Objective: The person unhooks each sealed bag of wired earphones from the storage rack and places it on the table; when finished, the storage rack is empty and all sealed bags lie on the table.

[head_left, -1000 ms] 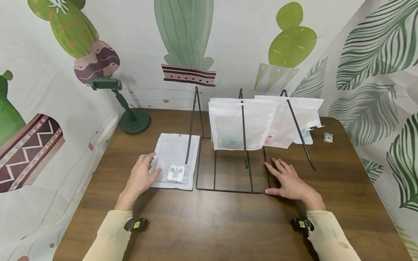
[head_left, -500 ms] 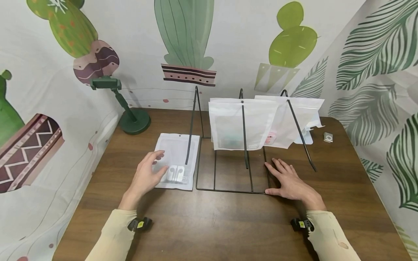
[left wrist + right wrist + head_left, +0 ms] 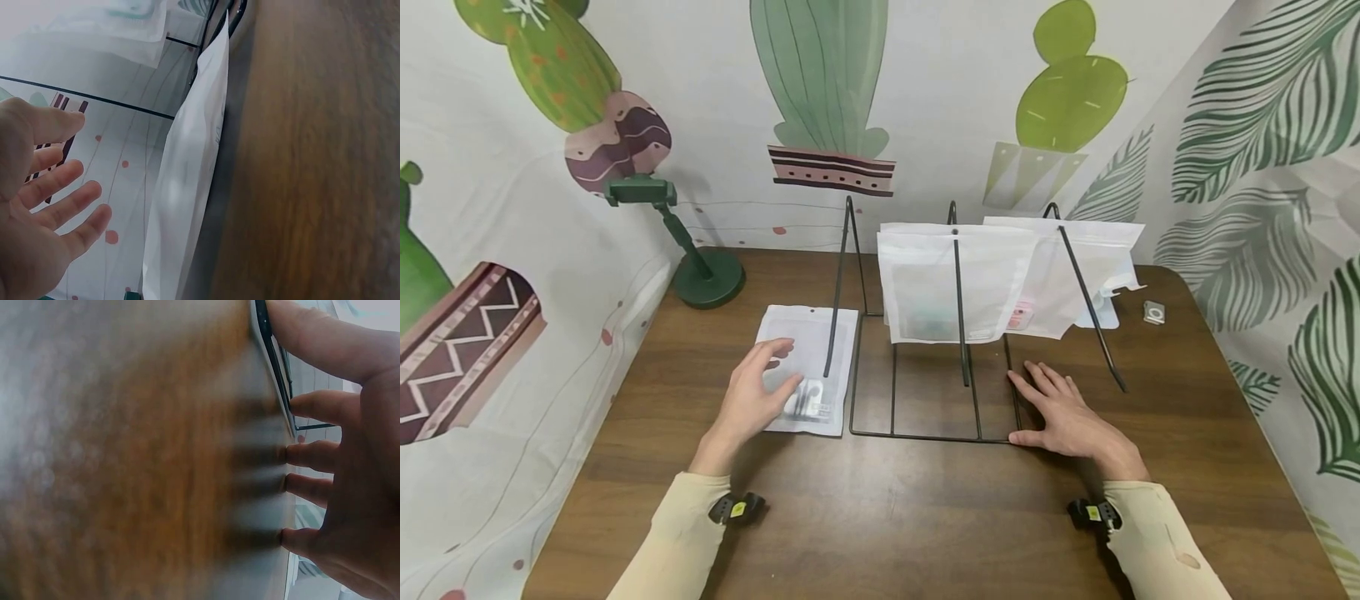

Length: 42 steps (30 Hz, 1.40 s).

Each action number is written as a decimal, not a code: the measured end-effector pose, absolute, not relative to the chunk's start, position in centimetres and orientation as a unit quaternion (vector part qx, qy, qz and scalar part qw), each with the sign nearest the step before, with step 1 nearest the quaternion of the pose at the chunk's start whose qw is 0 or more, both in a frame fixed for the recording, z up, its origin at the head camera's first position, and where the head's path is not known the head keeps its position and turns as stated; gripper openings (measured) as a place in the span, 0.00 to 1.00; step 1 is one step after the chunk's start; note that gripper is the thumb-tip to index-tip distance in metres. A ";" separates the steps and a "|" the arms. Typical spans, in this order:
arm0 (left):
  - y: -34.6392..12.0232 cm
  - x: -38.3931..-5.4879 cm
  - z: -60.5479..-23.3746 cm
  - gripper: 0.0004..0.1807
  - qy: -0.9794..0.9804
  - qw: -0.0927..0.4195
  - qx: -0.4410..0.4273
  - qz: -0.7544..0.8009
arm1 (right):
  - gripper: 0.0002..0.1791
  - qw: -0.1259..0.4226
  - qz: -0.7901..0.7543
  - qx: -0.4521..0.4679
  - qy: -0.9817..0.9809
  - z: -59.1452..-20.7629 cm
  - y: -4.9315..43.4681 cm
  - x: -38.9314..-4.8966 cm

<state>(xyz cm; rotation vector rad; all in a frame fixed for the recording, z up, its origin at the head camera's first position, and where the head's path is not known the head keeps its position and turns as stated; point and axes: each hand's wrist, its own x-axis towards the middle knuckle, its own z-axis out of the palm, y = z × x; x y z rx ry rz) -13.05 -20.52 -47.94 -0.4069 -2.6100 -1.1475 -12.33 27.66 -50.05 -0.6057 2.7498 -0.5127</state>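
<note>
A white pouch [image 3: 811, 354] with earphones [image 3: 811, 398] showing through its window lies flat on the table, left of a black wire display rack [image 3: 936, 439]. My left hand [image 3: 752, 400] hovers over its left part, thumb and fingers spread apart with nothing between them. In the left wrist view that hand [image 3: 47, 194] is clear of the pouch [image 3: 184, 181], which appears edge-on. My right hand [image 3: 1063, 417] rests on the table at the rack's right side, fingers spread, fingertips down and thumb at the front corner of the base. In the right wrist view the thumb [image 3: 331, 337] meets the black wire.
White pouches [image 3: 925, 275] hang from the rack's middle prong, and more [image 3: 1037, 283] from the right one. The left prong reaches over the lying pouch. A green phone stand [image 3: 709, 277] stands back left; a small silver music player [image 3: 1154, 313] lies back right.
My left hand has lifted from the left edge of the lying pouch and moved right over it. My right hand, the rack and the hanging pouches have stayed in place.
</note>
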 end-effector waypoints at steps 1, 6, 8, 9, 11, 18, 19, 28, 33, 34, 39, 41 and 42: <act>-20.4 -13.1 -47.9 0.28 -0.898 0.132 -0.141 -0.395 | 0.54 0.137 -0.178 -0.211 0.951 -50.0 27.7 -12.3; -20.0 -13.5 -48.0 0.29 -0.890 0.140 -0.150 -0.407 | 0.54 0.135 -0.177 -0.215 0.951 -49.9 27.7 -12.5; -19.7 -13.6 -48.0 0.29 -0.886 0.140 -0.155 -0.414 | 0.54 0.133 -0.174 -0.215 0.952 -49.8 27.7 -12.5; -19.6 -13.7 -48.0 0.30 -0.885 0.140 -0.156 -0.416 | 0.54 0.132 -0.172 -0.216 0.952 -49.8 27.7 -12.5; -19.4 -13.7 -48.0 0.30 -0.882 0.139 -0.160 -0.420 | 0.54 0.129 -0.171 -0.218 0.952 -49.8 27.7 -12.5; -18.1 -14.0 -47.8 0.31 -0.875 0.126 -0.170 -0.436 | 0.53 0.120 -0.180 -0.220 0.951 -49.8 27.6 -12.3; -17.9 -14.1 -47.8 0.31 -0.872 0.126 -0.174 -0.439 | 0.53 0.120 -0.182 -0.219 0.951 -49.7 27.6 -12.3; -16.8 -14.3 -47.6 0.31 -0.869 0.119 -0.183 -0.444 | 0.54 0.128 -0.180 -0.216 0.951 -49.8 27.6 -12.2; -16.2 -14.5 -47.3 0.32 -0.872 0.109 -0.181 -0.441 | 0.54 0.128 -0.180 -0.216 0.951 -50.0 27.7 -12.3; -16.1 -14.6 -47.2 0.32 -0.872 0.109 -0.182 -0.441 | 0.54 0.128 -0.180 -0.217 0.951 -50.0 27.7 -12.3; -15.5 -14.7 -47.1 0.32 -0.865 0.118 -0.193 -0.448 | 0.54 0.123 -0.183 -0.219 0.951 -49.9 27.7 -12.2; -15.3 -14.8 -47.1 0.32 -0.862 0.117 -0.197 -0.451 | 0.54 0.123 -0.182 -0.217 0.951 -49.9 27.7 -12.2; -15.2 -14.9 -47.1 0.32 -0.861 0.114 -0.198 -0.454 | 0.54 0.123 -0.181 -0.217 0.951 -49.9 27.7 -12.2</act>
